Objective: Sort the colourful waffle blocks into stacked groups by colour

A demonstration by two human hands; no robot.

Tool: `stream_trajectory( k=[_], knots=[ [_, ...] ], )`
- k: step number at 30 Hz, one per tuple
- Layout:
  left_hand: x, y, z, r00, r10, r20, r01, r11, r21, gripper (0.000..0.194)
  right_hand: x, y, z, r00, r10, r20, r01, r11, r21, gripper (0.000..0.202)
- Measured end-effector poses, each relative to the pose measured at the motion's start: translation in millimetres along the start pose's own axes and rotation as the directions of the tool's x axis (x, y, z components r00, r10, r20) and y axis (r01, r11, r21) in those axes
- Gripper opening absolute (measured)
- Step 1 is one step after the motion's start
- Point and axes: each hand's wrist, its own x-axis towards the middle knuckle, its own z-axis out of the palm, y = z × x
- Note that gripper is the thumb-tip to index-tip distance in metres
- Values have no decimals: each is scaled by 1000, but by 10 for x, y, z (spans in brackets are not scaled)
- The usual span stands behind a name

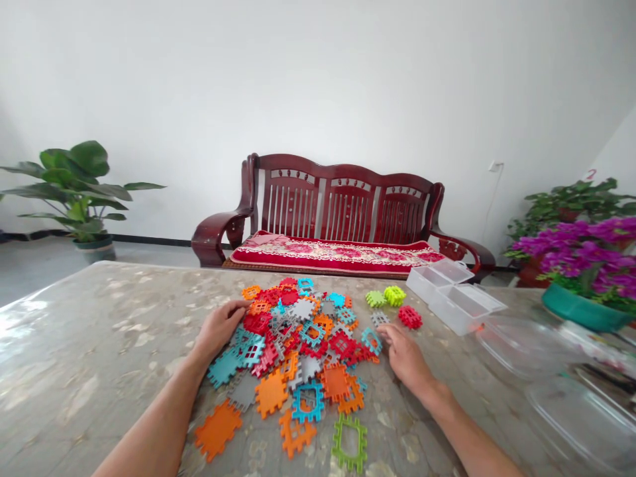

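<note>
- Nearest, a green open frame (349, 442) and an orange piece (217, 430) lie at the front of a heap of interlocking plastic pieces (309, 366), spread mid-table on a patterned tabletop (124, 358).
- A person's right hand (408, 359) extends to the heap's right edge, fingertips beside a light-blue frame (380, 344) and a grey openwork piece (380, 318); whether they pinch either, one cannot tell.
- The left hand (222, 324) rests against the heap's left side, fingers close together; a grip cannot be made out.
- Farther back, a red stack (410, 317) and a yellow-green stack (395, 295) sit left of a translucent box (454, 313).
- Beyond the table, a dark-red wooden bench (348, 205) bears a floral cloth (338, 256).
</note>
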Motion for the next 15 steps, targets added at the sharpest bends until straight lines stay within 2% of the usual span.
stream_trajectory(
  k=[6, 10, 15],
  knots=[
    [-12, 12, -2, 1000, -6, 7, 6, 1000, 28, 38, -7, -51, 28, 991, 135, -4, -135, 988, -70, 37],
    [-25, 33, -4, 1000, -16, 3, 16, 999, 34, 38, 7, -168, 50, 993, 107, 55, -100, 987, -125, 45],
    [-19, 1, 3, 1000, -10, 12, 9, 999, 47, 38, 20, -215, 62, 991, 112, 72, -100, 983, -155, 38]
  ],
)
